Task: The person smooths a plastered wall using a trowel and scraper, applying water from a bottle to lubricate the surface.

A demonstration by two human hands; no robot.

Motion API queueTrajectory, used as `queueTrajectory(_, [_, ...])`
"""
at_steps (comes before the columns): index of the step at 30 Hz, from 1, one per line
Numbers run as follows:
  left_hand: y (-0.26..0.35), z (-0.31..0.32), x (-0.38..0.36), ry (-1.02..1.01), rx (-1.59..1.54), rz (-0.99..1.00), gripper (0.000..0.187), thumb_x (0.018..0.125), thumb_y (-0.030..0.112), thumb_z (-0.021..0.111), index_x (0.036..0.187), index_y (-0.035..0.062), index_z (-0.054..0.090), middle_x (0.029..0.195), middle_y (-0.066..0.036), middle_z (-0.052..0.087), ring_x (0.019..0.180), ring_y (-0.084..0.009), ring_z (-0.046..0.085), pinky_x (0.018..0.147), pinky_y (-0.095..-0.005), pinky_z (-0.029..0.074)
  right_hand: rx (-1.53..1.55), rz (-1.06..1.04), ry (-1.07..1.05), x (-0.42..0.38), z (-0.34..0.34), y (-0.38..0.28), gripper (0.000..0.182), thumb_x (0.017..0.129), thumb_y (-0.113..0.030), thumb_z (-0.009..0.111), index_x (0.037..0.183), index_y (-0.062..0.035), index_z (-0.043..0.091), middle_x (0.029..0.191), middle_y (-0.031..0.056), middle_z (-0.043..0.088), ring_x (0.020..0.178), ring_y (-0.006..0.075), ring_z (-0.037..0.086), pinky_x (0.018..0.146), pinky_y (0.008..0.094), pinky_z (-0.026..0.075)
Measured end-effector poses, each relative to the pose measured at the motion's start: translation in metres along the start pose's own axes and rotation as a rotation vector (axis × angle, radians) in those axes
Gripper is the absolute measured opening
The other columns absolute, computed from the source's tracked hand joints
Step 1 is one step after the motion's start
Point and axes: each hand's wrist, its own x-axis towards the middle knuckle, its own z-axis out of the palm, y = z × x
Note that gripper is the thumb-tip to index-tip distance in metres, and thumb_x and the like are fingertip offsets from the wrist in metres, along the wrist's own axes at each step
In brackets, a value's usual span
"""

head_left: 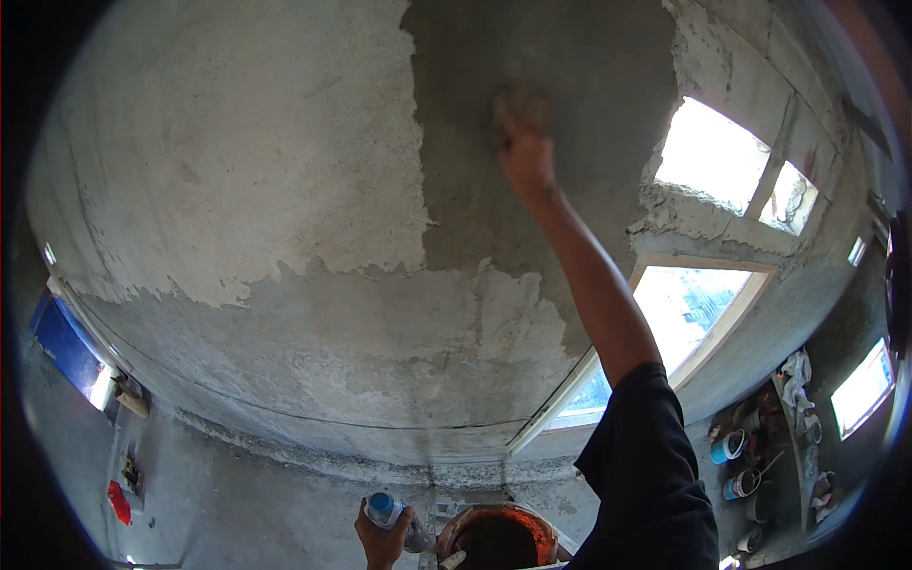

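My right hand point(527, 157) is raised to the wall, against a patch of dark, damp-looking plaster point(579, 57). Its fingers look closed round a blurred tan lump, too smeared by motion to name. Down at the bottom, my left hand point(382, 540) is wrapped round a clear plastic bottle point(416, 538) with a blue cap point(381, 503). Just right of the bottle stands a round orange-rimmed tub point(546, 534) with dark contents.
Paler, dry plaster point(247, 133) covers the wall at left. Bright window openings point(712, 157) and a framed window point(750, 285) lie to the right. Several buckets point(741, 484) stand on the floor at lower right; a red item point(119, 503) lies at lower left.
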Motion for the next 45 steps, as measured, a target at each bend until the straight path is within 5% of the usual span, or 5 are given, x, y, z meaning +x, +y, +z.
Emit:
queueTrajectory(11, [-0.004,-0.005,0.0,-0.063,-0.001,0.053,0.046,0.075,0.021,0.079,0.108,-0.0011,0.057,0.089,-0.01,0.065,0.078,-0.02,0.062,0.07,-0.0344,0.049,0.073,0.165,0.405,0.031,-0.066,-0.008,0.054,0.066,0.009,0.053,0.119,-0.0001,0.059,0.107,0.0205,0.064,0.094,0.0361,0.063,0.083,0.0413,0.051])
queueTrajectory(19, [-0.033,-0.004,0.005,-0.061,0.037,0.047,0.047,0.073,0.022,0.08,0.108,-0.0002,0.058,0.089,-0.01,0.066,0.079,-0.0195,0.063,0.071,-0.0357,0.05,-0.131,-0.202,0.01,0.012,0.001,0.014,0.058,0.079,-0.005,0.058,0.135,-0.0124,0.046,0.124,0.0235,0.054,0.107,0.0405,0.057,0.089,0.0449,0.05])
queueTrajectory(27, [-0.026,-0.001,-0.002,-0.038,-0.075,0.025,0.045,0.073,0.018,0.079,0.107,-0.0019,0.058,0.083,-0.008,0.067,0.072,-0.0198,0.064,0.065,-0.0343,0.051,0.428,0.636,-0.715,-0.205,-0.063,-0.077,0.033,0.085,-0.004,0.058,0.118,-0.0023,0.058,0.108,0.0187,0.065,0.096,0.0295,0.065,0.082,0.0368,0.053])
queueTrajectory(31, [-0.05,-0.002,-0.006,-0.006,0.171,0.105,0.049,0.074,0.021,0.079,0.109,-0.0044,0.057,0.082,-0.013,0.068,0.073,-0.0263,0.066,0.065,-0.0359,0.051,1.106,1.97,-0.684,-0.309,-0.131,-0.094,0.035,0.085,-0.009,0.067,0.114,0.0054,0.056,0.109,0.0163,0.063,0.096,0.0262,0.065,0.086,0.0363,0.056])
queueTrajectory(45, [0.065,0.036,-0.001,-0.551,0.355,0.209,0.056,0.069,0.042,0.078,0.102,0.0003,0.06,0.092,-0.022,0.067,0.089,-0.0375,0.065,0.079,-0.0424,0.05,1.344,2.195,-0.273,-0.416,-0.267,-0.209,0.045,0.087,-0.01,0.061,0.127,0.0034,0.046,0.121,0.0167,0.055,0.109,0.0304,0.057,0.092,0.0419,0.052])
